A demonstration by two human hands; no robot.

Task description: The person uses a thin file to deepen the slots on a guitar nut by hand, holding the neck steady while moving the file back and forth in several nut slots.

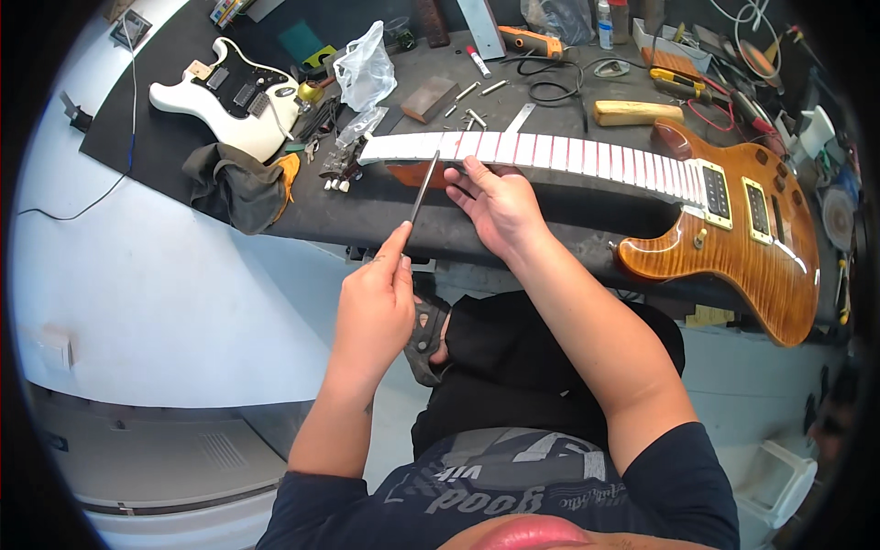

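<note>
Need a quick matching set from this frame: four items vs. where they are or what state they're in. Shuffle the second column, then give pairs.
Things:
1. left hand
2. right hand
3. white guitar body
4. amber guitar

Places or states:
A. lies far left on the dark mat
B. grips a thin dark file
C. rests on the taped neck
D. neck masked with white tape strips

Pairs: 1-B, 2-C, 3-A, 4-D

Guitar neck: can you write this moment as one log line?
left hand: holds file on neck | right hand: rests on neck | guitar: flat on bench
</note>
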